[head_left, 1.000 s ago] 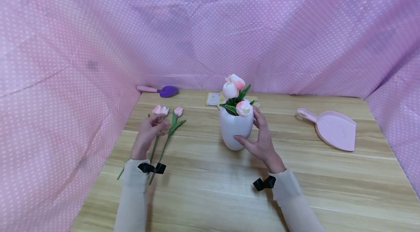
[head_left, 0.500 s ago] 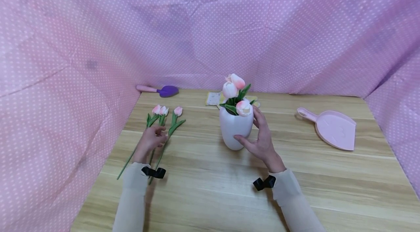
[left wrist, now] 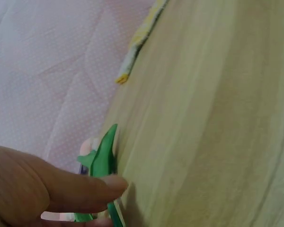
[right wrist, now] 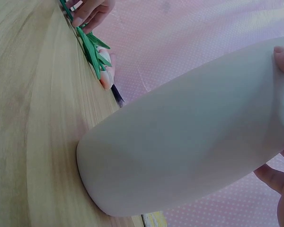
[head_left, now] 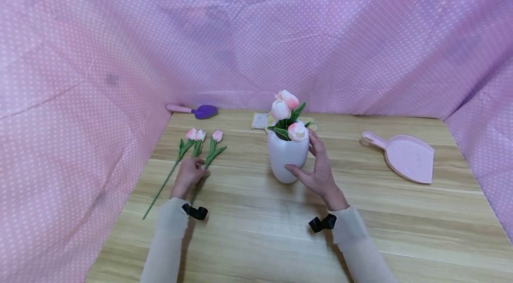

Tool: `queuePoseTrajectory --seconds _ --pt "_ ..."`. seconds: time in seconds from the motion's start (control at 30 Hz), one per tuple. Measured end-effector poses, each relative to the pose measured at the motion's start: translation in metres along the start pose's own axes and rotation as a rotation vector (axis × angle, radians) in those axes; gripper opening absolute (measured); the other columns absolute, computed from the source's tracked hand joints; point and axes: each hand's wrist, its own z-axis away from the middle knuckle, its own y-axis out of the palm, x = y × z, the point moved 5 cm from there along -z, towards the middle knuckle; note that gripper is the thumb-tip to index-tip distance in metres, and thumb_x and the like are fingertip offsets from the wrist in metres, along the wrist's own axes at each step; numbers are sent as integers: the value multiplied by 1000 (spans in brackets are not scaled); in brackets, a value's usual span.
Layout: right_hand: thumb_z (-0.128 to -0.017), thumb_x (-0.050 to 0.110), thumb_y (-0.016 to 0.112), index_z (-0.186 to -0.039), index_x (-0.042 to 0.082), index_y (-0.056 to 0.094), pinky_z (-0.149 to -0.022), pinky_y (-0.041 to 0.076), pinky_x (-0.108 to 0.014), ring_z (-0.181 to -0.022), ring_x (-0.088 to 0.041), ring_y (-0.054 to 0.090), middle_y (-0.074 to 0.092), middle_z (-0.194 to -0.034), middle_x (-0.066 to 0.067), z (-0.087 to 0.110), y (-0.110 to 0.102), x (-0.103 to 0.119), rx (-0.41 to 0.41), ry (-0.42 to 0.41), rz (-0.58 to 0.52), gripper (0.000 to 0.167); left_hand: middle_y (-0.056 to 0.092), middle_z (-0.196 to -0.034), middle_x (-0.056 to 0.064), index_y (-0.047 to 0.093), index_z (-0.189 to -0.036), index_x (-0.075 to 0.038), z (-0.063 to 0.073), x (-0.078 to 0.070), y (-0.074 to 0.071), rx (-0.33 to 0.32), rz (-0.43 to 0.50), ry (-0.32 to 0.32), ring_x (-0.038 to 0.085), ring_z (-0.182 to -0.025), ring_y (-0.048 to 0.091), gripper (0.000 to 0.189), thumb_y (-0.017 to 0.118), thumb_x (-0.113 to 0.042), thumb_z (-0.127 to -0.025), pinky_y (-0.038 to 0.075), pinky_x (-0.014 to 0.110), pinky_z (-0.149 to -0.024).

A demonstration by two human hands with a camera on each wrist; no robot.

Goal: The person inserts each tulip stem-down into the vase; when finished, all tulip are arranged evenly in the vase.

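My left hand [head_left: 190, 176] is low over the table at left, its thumb and fingers pinching the green stem of the rightmost tulip [head_left: 217, 137]. In the left wrist view the thumb crosses that tulip's green leaf [left wrist: 104, 156]. Two more pink-and-white tulips [head_left: 199, 135] lie beside it, partly hidden by the hand. My right hand [head_left: 320, 178] holds the side of a white vase [head_left: 285, 158], thumb in front and fingers around the far right side. The vase stands on the table with several tulips [head_left: 298, 132] in it. Its smooth wall [right wrist: 180, 137] fills much of the right wrist view.
A purple trowel [head_left: 205, 111] with a pink handle lies at the back left edge. Behind the vase is a flat yellow-and-white item [head_left: 261, 120], partly hidden. A pink dustpan [head_left: 409, 158] lies at right. Pink dotted cloth [head_left: 256, 34] hangs around the wooden table [head_left: 256, 229].
My left hand has drawn back from the tulip heads, then shifted right and now pinches the rightmost tulip's stem. The right hand and the vase have stayed in place.
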Motion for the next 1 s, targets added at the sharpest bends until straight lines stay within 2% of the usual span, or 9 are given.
queuePoseTrajectory --seconds 0.13,0.3,0.37,0.53,0.7,0.8,1.0 --pt "-87 57 68 -149 -2 33 -105 51 -56 -145 -3 38 41 -152 -24 0 0 0 0 4 -1 92 66 -93 18 65 -105 6 1 -2 1 -41 -47 -8 22 -74 58 29 75 -9 -82 45 26 -59" --pt "-86 57 67 -149 -1 33 -113 46 -31 -145 -2 38 41 -152 -25 0 0 -1 -1 1 -5 92 67 -94 16 66 -101 2 2 -6 1 -61 -117 -31 24 -77 58 25 75 -12 -83 43 28 -61" --pt "-87 57 67 -149 -1 33 -113 46 -31 -145 -2 38 41 -152 -25 1 0 -1 0 0 -2 92 67 -95 16 66 -101 1 1 -7 1 -67 -140 -47 26 -80 59 24 74 -12 -83 43 29 -62" --pt "-87 57 67 -149 -2 32 -102 51 -62 -145 -3 38 41 -153 -23 1 0 0 5 -2 7 93 69 -98 18 67 -96 -1 -2 -9 2 -85 -173 -69 29 -83 62 17 72 -10 -84 45 34 -63" --pt "-86 56 67 -150 -1 31 -100 49 -66 -145 -2 37 40 -153 -25 0 0 1 11 2 -2 93 67 -89 13 64 -84 -4 -3 -10 1 -86 -183 -71 27 -77 60 10 73 -9 -83 43 32 -57" --pt "-87 56 67 -150 -2 31 -99 49 -67 -145 -2 36 40 -152 -26 0 0 1 11 0 1 93 64 -82 10 63 -80 -5 -3 -10 3 -49 -136 -73 22 -69 57 13 75 -9 -83 42 28 -53" --pt "-87 57 66 -150 -2 31 -99 49 -67 -145 -2 36 40 -152 -27 1 0 1 11 -8 11 92 60 -75 5 63 -81 0 -2 -6 8 49 55 -63 12 -53 55 13 74 -5 -84 49 23 -47"
